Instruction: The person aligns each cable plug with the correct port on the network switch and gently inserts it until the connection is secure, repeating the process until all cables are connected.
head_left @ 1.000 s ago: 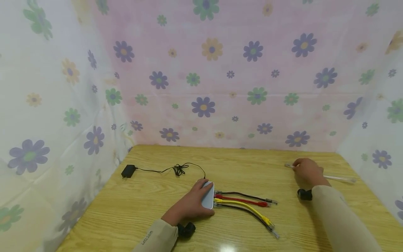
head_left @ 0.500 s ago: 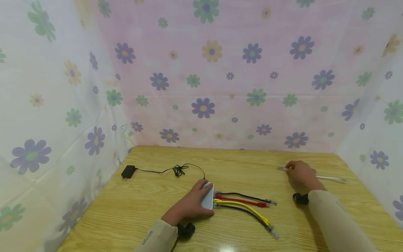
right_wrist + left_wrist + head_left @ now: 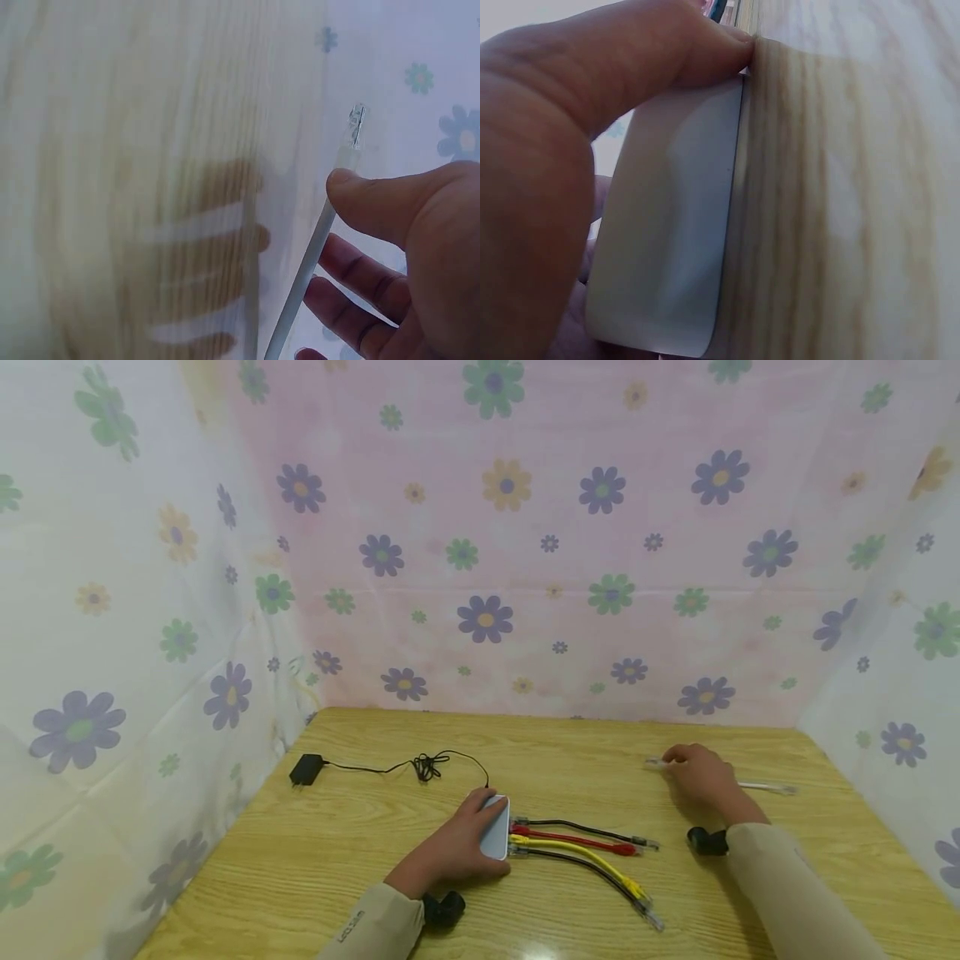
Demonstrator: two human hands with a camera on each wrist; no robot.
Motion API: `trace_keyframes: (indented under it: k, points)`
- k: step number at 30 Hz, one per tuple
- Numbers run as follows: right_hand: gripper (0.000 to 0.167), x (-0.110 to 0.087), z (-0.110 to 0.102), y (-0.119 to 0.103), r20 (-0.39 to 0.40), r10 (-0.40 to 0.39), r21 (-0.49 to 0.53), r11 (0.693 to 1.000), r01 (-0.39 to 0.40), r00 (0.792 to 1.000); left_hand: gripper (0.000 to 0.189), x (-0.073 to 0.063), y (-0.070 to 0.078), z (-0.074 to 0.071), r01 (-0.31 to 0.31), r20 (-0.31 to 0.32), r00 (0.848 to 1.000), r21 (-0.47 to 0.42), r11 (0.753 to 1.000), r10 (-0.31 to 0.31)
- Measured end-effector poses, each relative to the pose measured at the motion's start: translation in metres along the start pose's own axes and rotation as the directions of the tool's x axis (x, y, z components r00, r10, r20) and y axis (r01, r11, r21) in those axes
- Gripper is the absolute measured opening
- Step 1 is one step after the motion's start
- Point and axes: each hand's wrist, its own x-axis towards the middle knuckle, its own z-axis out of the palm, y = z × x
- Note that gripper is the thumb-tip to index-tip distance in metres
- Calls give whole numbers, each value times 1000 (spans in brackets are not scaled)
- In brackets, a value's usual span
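Observation:
My left hand (image 3: 453, 846) grips a small flat white network switch (image 3: 494, 840) on the table, its thumb along the near edge in the left wrist view. A black cable (image 3: 577, 823), a red cable (image 3: 573, 837), a yellow cable (image 3: 588, 849) and another black cable (image 3: 570, 857) run out from the right side of the box; their far plugs lie loose. My right hand (image 3: 703, 779) pinches a white Ethernet cable (image 3: 765, 787) between thumb and fingers. Its clear plug (image 3: 355, 127) sticks out past the thumb in the right wrist view, apart from the box.
Behind the box, a thin tangled cord (image 3: 427, 766) leads left to a black power adapter (image 3: 306, 769). The wooden table (image 3: 375, 835) ends at a flower-patterned cloth (image 3: 540, 610) at the back and sides.
My right hand has moved left across the table with the white Ethernet cable. My left hand stays put on the network switch.

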Motion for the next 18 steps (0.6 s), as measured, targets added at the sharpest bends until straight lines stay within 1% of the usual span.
trace_keyframes:
  k: [8,14,18]
  points:
    - [28,-6,5,-17,-30,-89,39,995,90,996,95,0,0,0,3,-1,1000,6,1000,-3]
    - [25,-7,7,-27,-34,-135,62,989,137,990,95,-1,0,0,9,0,1000,2,1000,-9]
    - [24,-9,8,-37,-24,-154,98,983,156,988,94,-1,0,0,8,3,1000,0,1000,-8]
